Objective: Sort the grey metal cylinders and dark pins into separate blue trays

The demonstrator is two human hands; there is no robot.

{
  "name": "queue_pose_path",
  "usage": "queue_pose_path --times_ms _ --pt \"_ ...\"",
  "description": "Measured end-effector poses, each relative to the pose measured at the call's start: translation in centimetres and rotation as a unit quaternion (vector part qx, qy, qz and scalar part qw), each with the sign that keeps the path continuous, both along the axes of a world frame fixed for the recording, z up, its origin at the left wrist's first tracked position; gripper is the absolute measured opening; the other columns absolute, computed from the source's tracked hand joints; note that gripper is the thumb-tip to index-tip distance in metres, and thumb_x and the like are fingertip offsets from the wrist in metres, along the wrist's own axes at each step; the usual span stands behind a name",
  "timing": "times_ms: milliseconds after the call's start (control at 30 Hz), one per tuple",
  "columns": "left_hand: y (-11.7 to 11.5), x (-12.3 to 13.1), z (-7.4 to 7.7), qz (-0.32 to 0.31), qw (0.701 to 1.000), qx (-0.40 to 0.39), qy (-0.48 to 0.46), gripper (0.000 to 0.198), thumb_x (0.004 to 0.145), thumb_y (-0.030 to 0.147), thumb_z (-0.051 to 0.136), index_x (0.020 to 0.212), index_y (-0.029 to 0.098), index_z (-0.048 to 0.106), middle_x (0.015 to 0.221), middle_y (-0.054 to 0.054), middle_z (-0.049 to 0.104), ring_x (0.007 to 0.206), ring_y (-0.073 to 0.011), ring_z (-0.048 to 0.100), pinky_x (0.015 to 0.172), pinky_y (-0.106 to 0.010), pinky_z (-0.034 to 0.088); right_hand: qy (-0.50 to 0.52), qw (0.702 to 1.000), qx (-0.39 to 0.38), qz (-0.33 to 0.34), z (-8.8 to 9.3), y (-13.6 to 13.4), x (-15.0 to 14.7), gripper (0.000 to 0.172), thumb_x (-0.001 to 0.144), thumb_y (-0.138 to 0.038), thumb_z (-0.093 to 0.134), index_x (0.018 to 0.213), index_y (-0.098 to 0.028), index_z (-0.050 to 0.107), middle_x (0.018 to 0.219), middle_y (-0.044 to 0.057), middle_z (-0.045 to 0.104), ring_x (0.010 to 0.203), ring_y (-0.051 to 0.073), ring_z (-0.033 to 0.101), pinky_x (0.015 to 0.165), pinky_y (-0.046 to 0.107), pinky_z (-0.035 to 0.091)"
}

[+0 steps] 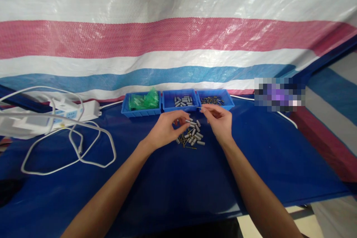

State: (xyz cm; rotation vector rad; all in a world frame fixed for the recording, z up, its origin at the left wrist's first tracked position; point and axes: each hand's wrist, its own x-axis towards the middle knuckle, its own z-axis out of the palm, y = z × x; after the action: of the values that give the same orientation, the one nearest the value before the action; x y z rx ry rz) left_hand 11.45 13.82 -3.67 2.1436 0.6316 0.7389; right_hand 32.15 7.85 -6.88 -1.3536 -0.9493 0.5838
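Over a loose pile on the blue table, my left hand (167, 128) curls thumb and fingers together, with a small grey metal cylinder (189, 120) at the fingertips. My right hand (220, 121) pinches a thin metal pin (199, 108), mostly covered by the fingers, just in front of the right-hand bin. Between and below both hands lie several grey cylinders (200, 142) mixed with thin brass-coloured pins (191, 148). The blue middle bin (169, 98) contains more cylinders, and the blue right bin (228, 101) contains many brass-coloured pins.
A third blue bin (142, 112) at the left holds green plastic pieces (143, 100). White power strips (90, 111) and a looped white cable (111, 145) lie on the left of the table (178, 189). A striped plastic sheet (178, 37) hangs behind; a blurred purple object (276, 95) is at right.
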Motion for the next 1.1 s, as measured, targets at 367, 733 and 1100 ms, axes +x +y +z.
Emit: queue_pose_path --times_ms 367,733,1100 --pt "-0.9 0.1 -0.4 -0.187 0.945 0.133 0.231 0.005 0.083 0.016 0.074 0.080 0.019 0.071 0.089 -0.004 0.068 0.086 -0.0197 0.065 0.080 -0.030 0.049 0.010 0.999 0.017 -0.050 -0.2 0.2 0.8 0.035 0.083 -0.038 0.077 0.113 -0.019 0.073 0.093 0.006 0.079 0.051 0.011 0.056 0.049 0.025 0.047" --pt "-0.7 0.2 -0.5 -0.163 0.946 0.178 0.217 0.016 0.089 0.011 0.063 0.076 0.018 0.067 0.088 -0.006 0.067 0.089 -0.0207 0.065 0.099 -0.036 0.047 -0.196 0.967 -0.065 0.148 1.4 -1.2 2.3 0.034 0.088 -0.046 0.075 0.113 -0.023 0.074 0.085 0.002 0.071 0.060 0.013 0.059 0.056 0.027 0.050" --pt "0.7 -2.0 0.1 -0.088 0.953 0.085 0.276 0.044 0.071 0.036 0.092 0.103 0.020 0.066 0.102 -0.004 0.063 0.080 -0.0193 0.062 0.066 -0.029 0.044 -0.488 0.819 -0.145 0.263 0.8 -3.3 0.6 0.123 0.053 -0.064 0.096 0.159 -0.037 0.041 0.151 0.015 0.047 0.113 0.041 0.071 0.090 0.053 0.062"
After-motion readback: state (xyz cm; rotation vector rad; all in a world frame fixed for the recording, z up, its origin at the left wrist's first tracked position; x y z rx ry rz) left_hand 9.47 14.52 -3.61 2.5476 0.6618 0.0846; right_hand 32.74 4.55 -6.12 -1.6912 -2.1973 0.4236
